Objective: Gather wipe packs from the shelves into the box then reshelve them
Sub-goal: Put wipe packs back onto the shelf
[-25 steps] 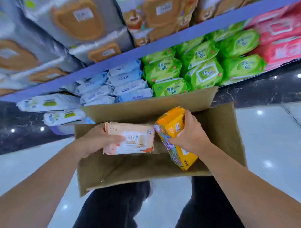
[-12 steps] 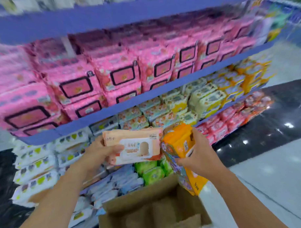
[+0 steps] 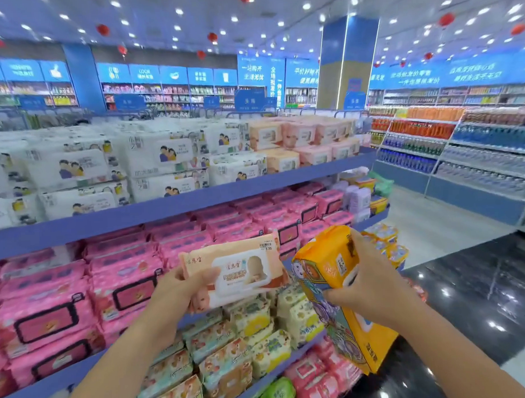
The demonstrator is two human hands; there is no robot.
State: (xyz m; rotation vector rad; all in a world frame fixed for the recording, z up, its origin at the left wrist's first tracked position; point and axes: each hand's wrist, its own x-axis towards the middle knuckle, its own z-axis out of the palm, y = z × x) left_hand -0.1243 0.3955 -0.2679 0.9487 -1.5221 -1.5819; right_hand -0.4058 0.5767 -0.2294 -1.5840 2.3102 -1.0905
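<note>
Peach-coloured soft plastic wipe pack (image 3: 237,274) sits pinched by its short edge in the left hand (image 3: 172,292), while the right hand (image 3: 374,287) curls around a taller orange-yellow film pack (image 3: 323,268), both raised before blue store shelves (image 3: 166,208). Two packs, one per hand; likely light, squashy and slick, best gripped across the middle.

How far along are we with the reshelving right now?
Done: neither pack is shelved yet, so nothing visibly. In hand: the left hand grips a peach pack, the right hand grips an orange pack, both raised before the shelves. Left: placing both; similar peach packs sit on the top shelf, similar orange ones lower right. The box is out of view, so the remaining count is unknown.
</note>
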